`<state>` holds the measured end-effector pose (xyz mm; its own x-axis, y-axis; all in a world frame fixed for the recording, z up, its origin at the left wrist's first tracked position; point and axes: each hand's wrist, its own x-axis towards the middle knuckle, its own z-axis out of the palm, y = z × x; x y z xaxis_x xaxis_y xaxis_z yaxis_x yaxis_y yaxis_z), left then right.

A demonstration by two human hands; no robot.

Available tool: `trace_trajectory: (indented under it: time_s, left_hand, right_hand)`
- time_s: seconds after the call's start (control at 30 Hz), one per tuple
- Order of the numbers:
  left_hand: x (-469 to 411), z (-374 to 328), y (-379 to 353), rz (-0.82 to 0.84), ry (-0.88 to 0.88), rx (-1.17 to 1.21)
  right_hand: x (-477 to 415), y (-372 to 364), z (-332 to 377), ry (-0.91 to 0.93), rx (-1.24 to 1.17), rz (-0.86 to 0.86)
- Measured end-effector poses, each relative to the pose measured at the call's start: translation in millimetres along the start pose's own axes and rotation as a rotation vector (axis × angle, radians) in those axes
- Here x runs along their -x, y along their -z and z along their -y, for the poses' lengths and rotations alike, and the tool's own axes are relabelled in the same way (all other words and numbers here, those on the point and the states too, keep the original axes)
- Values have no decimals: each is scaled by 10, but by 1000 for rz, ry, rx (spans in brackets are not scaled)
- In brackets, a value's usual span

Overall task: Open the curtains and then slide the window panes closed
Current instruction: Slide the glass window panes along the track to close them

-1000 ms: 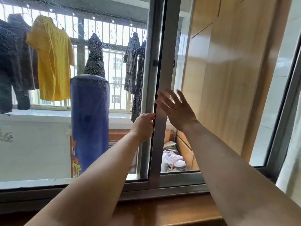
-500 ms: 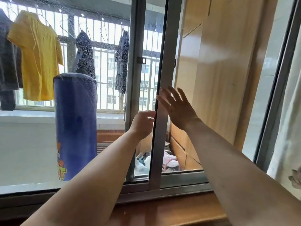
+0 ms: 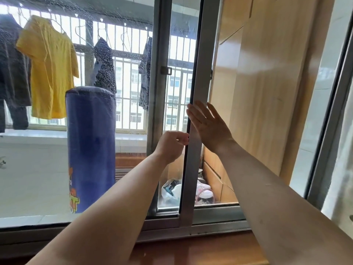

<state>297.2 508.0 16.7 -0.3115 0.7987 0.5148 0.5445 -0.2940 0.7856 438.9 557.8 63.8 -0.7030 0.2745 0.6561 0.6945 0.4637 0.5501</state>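
Note:
The sliding window has two metal-framed panes. The left pane's upright stands left of the right pane's upright, with a narrow gap between them. My left hand is curled around the inner edge of the right pane's upright at mid height. My right hand is open, its palm pressed flat on that same upright and the glass beside it. A pale curtain hangs drawn back at the far right edge.
A wooden sill runs below the metal track. The window's right jamb is to the right. Outside are a blue punching bag, hanging clothes including a yellow shirt, a wooden cabinet and bags on the floor.
The right pane's upright has slid to the right under both hands, and the gap between the two uprights has widened. The camera view shifted slightly.

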Motion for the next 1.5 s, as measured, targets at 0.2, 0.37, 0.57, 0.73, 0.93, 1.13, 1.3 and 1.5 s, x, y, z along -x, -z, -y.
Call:
trace_trajectory:
  time_s: [0.2, 0.37, 0.57, 0.73, 0.93, 1.13, 1.3, 1.5]
  left_hand:
    - [20, -157, -217, 71, 2, -25]
    - [112, -219, -169, 113, 29, -42]
    - [296, -214, 317, -39, -1, -152]
    - [451, -198, 866, -208, 11, -190]
    - [635, 3, 1845, -436, 40, -288]
    - [834, 214, 2794, -425, 38, -396]
    - [959, 487, 3596, -479, 75, -491]
    - [1137, 826, 4537, -568, 126, -680]
  right_hand:
    - [127, -38, -186, -35, 13, 60]
    - [141, -10, -200, -57, 15, 76]
    - [-16, 82, 172, -142, -161, -52]
    - [-217, 225, 612, -77, -225, -55]
    - [-655, 632, 1357, -44, -283, -60]
    - [-1237, 884, 2278, 5, -355, -138]
    - [-1638, 1148, 3050, 1, -393, -146]
    - [-2013, 1447, 3933, 10, -441, -76]
